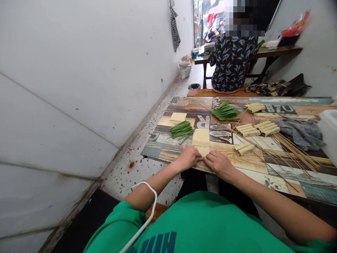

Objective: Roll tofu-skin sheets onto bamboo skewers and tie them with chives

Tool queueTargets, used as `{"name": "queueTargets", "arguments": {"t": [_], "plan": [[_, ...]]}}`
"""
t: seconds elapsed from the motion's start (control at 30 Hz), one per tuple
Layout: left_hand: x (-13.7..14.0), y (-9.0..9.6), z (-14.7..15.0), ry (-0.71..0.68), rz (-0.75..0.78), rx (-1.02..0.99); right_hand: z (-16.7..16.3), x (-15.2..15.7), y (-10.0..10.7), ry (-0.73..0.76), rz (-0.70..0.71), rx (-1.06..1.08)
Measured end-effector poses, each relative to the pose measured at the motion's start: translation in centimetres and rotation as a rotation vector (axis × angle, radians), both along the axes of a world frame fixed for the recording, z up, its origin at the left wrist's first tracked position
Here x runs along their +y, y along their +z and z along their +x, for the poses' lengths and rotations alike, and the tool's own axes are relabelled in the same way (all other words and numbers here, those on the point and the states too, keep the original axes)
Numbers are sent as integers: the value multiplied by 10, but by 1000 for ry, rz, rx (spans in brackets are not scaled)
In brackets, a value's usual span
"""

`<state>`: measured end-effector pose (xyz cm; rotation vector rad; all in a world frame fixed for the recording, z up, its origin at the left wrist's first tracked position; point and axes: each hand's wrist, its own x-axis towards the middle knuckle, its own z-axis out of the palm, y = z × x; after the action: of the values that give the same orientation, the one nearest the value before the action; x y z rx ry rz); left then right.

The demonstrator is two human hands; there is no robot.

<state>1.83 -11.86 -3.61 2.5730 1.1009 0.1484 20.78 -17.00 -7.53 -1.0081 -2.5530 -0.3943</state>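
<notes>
A pale yellow tofu sheet [201,136] lies flat on the table before me, its near end running down to my fingers. My left hand [189,156] is closed on the left corner of that near end, and my right hand [219,163] pinches the right corner. The fingertips of both hands almost meet at the table's front edge. Just left of the sheet is a bunch of cut green chives [181,130]. Behind it lies another square tofu sheet [178,116]. To the right sit two rolled tofu sheets [245,149] on a skewer.
More skewered rolls [267,127], thin wooden skewers [297,151], a grey cloth [300,133] and a white container [329,130] occupy the right side. A second chive bunch [225,111] lies further back. Another person [234,63] sits beyond the table. A white cable [154,200] crosses my left arm.
</notes>
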Motion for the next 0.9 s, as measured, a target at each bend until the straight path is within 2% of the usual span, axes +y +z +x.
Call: {"name": "queueTargets", "arguments": {"t": [0.07,0.17,0.27,0.4,0.5,0.57,0.73,0.8,0.9], "plan": [[-1,-1,0,12,-14,2,1,0,-1,23,24,0],[-7,-6,-2,64,13,-12,4,5,1,13,-23,28],[-18,-12,-5,79,155,-27,6,12,3,-17,-104,77],[-29,-19,-8,28,381,-28,10,22,4,26,-227,116],[-30,-23,-9,-45,470,-8,11,25,4,63,-292,119],[-28,-25,-9,-79,477,21,10,23,4,39,-273,102],[-22,-25,-7,-48,405,4,4,12,3,-29,-93,14],[-21,-25,-7,-34,374,-18,3,13,4,-16,-118,-15],[-21,-26,-6,-21,369,-29,6,25,10,-7,-271,1]]}}
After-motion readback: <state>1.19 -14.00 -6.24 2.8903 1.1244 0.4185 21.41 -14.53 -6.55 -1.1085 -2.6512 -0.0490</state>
